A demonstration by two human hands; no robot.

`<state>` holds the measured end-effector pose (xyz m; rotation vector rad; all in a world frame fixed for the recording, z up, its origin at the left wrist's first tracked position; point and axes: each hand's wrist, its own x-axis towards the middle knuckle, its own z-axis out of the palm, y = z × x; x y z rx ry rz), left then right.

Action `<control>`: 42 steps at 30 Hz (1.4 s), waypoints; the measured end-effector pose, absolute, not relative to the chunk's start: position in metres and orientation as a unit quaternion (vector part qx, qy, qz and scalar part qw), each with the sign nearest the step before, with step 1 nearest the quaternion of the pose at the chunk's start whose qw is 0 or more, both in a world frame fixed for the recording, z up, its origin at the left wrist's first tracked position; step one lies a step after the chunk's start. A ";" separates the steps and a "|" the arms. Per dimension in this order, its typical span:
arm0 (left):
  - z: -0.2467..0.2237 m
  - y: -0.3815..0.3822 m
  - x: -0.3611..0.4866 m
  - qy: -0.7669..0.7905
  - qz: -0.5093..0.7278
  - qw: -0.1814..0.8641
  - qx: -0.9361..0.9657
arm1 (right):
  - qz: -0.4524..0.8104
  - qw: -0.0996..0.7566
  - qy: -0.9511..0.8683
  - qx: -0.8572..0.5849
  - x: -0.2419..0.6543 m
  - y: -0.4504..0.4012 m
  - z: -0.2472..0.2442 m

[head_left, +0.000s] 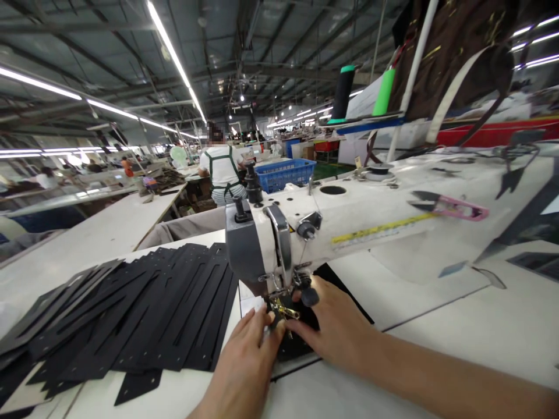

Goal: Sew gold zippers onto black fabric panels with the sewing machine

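Observation:
A white industrial sewing machine [375, 209] stands before me with its needle area over a dark flat panel [292, 349]. My left hand [248, 355] lies at the panel's left side, fingers bent and fingertips held on it close to the presser foot [282, 308]. From the right, my right hand [340, 320] grips the same panel, its thumb reaching towards the left fingertips and its other fingers partly hidden behind the machine head. Gold-coloured metal shines at the needle area. Just what lies between the fingertips is hard to make out.
A spread of black slotted strips [144, 314] lies left of the machine. Pink-handled thread snips [463, 208] rest on the machine arm. Spools [384, 93] stand above it. Behind are a blue basket [286, 174] and a person [222, 169] in an apron.

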<state>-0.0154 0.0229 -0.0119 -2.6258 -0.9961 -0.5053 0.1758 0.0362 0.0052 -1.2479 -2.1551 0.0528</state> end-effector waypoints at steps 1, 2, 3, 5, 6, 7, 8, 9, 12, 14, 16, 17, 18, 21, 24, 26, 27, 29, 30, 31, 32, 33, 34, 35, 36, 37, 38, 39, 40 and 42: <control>-0.012 0.022 -0.015 -0.346 -0.170 0.150 -0.910 | 0.011 0.299 -0.815 -0.496 0.174 0.040 0.004; -0.011 0.021 -0.015 -0.346 -0.168 0.155 -0.910 | 0.006 0.276 -0.815 -0.510 0.173 0.043 0.003; -0.012 0.021 -0.015 -0.344 -0.167 0.157 -0.910 | 0.003 0.253 -0.817 -0.518 0.172 0.045 0.001; -0.011 0.022 -0.014 -0.343 -0.161 0.157 -0.912 | -0.002 0.214 -0.827 -0.519 0.170 0.049 -0.002; -0.011 0.022 -0.014 -0.343 -0.158 0.156 -0.913 | -0.008 0.199 -0.830 -0.521 0.170 0.051 -0.002; -0.010 0.022 -0.014 -0.344 -0.155 0.153 -0.913 | -0.016 0.186 -0.831 -0.523 0.170 0.053 -0.002; -0.010 0.023 -0.013 -0.346 -0.153 0.150 -0.914 | -0.025 0.174 -0.834 -0.522 0.170 0.055 -0.002; -0.009 0.023 -0.013 -0.347 -0.151 0.147 -0.914 | -0.032 0.164 -0.838 -0.520 0.170 0.057 -0.002; -0.007 0.022 -0.012 -0.346 -0.148 0.141 -0.916 | -0.036 0.163 -0.838 -0.520 0.172 0.064 -0.001; -0.006 0.022 -0.011 -0.346 -0.141 0.131 -0.918 | -0.004 0.176 -0.829 -0.530 0.174 0.065 0.000; -0.005 0.021 -0.010 -0.348 -0.134 0.116 -0.921 | 0.028 0.186 -0.816 -0.546 0.175 0.066 0.000; -0.005 0.021 -0.010 -0.348 -0.133 0.110 -0.921 | 0.034 0.188 -0.811 -0.553 0.175 0.066 0.000; -0.004 0.021 -0.009 -0.347 -0.135 0.106 -0.922 | 0.032 0.189 -0.807 -0.559 0.173 0.066 -0.001; -0.002 0.022 -0.007 -0.342 -0.142 0.096 -0.924 | 0.001 0.184 -0.786 -0.590 0.165 0.069 -0.003; 0.000 0.023 -0.004 -0.345 -0.148 0.090 -0.923 | -0.028 0.183 -0.762 -0.620 0.160 0.071 -0.005; 0.000 0.022 -0.004 -0.349 -0.163 0.083 -0.919 | -0.013 0.202 -0.771 -0.604 0.166 0.065 -0.005; 0.000 0.020 -0.005 -0.352 -0.177 0.076 -0.916 | 0.001 0.222 -0.790 -0.572 0.171 0.059 -0.005; 0.000 0.016 -0.006 -0.352 -0.217 0.057 -0.909 | 0.022 0.262 -0.845 -0.465 0.184 0.044 -0.004; -0.001 0.013 -0.007 -0.348 -0.238 0.049 -0.906 | 0.020 0.275 -0.872 -0.405 0.190 0.035 -0.005; -0.001 0.010 -0.007 -0.343 -0.255 0.045 -0.903 | 0.015 0.278 -0.891 -0.359 0.195 0.028 -0.006; -0.002 0.007 -0.007 -0.336 -0.268 0.046 -0.902 | 0.007 0.277 -0.903 -0.329 0.198 0.021 -0.007; -0.002 0.005 -0.007 -0.331 -0.277 0.048 -0.901 | -0.002 0.275 -0.909 -0.315 0.200 0.016 -0.009; -0.002 0.003 -0.007 -0.327 -0.281 0.052 -0.901 | -0.010 0.274 -0.910 -0.310 0.200 0.013 -0.010; -0.002 0.002 -0.006 -0.324 -0.282 0.056 -0.901 | -0.021 0.276 -0.909 -0.311 0.198 0.011 -0.011; -0.002 0.002 -0.006 -0.319 -0.280 0.059 -0.904 | -0.033 0.276 -0.908 -0.312 0.196 0.010 -0.012; -0.002 0.002 -0.006 -0.314 -0.276 0.062 -0.906 | -0.046 0.278 -0.908 -0.311 0.194 0.011 -0.012; -0.002 0.002 -0.006 -0.307 -0.269 0.065 -0.910 | -0.057 0.278 -0.908 -0.309 0.192 0.012 -0.012; -0.001 0.003 -0.006 -0.301 -0.263 0.069 -0.914 | -0.065 0.278 -0.908 -0.307 0.191 0.014 -0.012; -0.001 0.005 -0.006 -0.295 -0.258 0.074 -0.917 | -0.071 0.276 -0.908 -0.305 0.190 0.015 -0.011; 0.001 0.008 -0.008 -0.286 -0.249 0.084 -0.921 | -0.079 0.275 -0.909 -0.304 0.189 0.017 -0.010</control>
